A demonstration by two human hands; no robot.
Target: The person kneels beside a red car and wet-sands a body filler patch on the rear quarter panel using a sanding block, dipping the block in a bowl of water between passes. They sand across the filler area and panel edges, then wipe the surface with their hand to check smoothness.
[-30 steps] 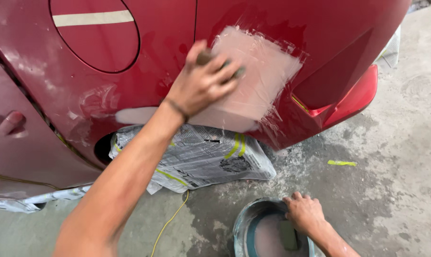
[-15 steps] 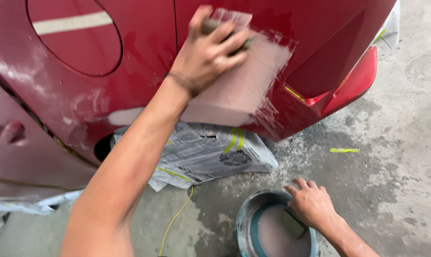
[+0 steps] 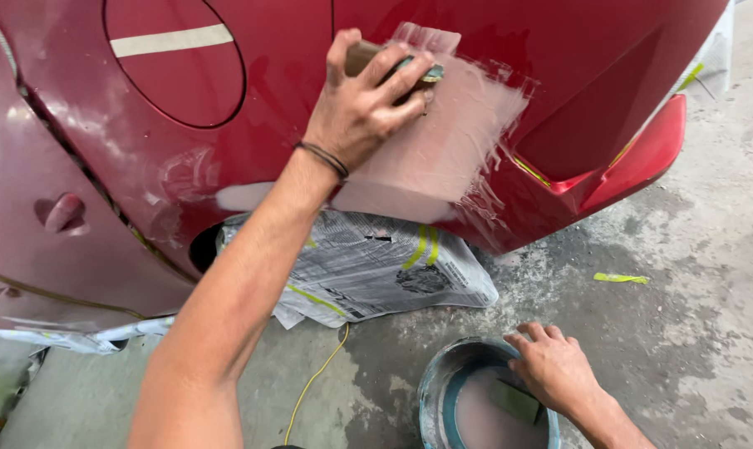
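Sanding block (image 3: 375,60), brownish and wrapped in wet paper, sits clamped under the curled fingers (image 3: 393,71) of the left hand (image 3: 361,104), pressed flat against a pale, milky patch (image 3: 451,141) on the red car panel (image 3: 252,100). Near and right, the right hand (image 3: 555,366) rests loosely spread on the rim of a bucket (image 3: 435,391) of cloudy water, grasping nothing. Newspaper masking (image 3: 376,262) covers the wheel between them, on the grey concrete floor (image 3: 684,291).

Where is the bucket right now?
In the head view the bucket sits on the concrete floor at the bottom, right of centre, below the newspaper-wrapped wheel. The right hand rests on its rim.
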